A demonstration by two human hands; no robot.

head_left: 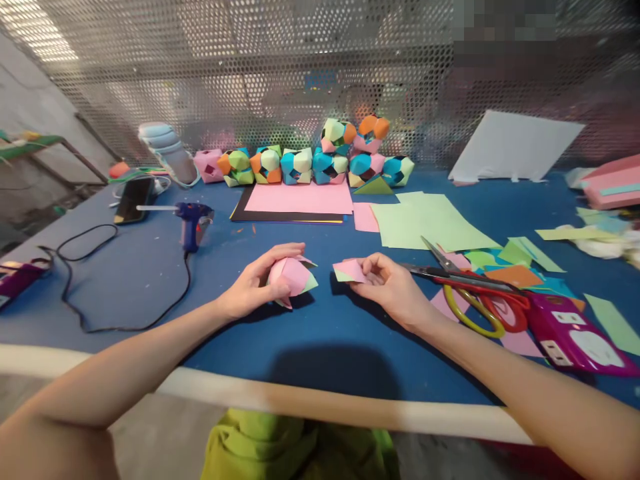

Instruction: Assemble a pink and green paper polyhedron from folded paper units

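My left hand (255,280) is wrapped round a partly built pink and green folded paper ball (293,277), which rests on the blue table (320,333). A short way to its right, my right hand (393,283) pinches a small folded pink and green paper piece (350,270) between thumb and fingers. The two hands are apart, both low over the table near its front edge.
Scissors (465,280) and a purple power strip (570,330) lie right of my right hand among coloured paper scraps. A blue glue gun (193,223) with a black cord and a phone (133,200) lie at left. Finished paper balls (315,163) line the back, behind pink sheets (300,197).
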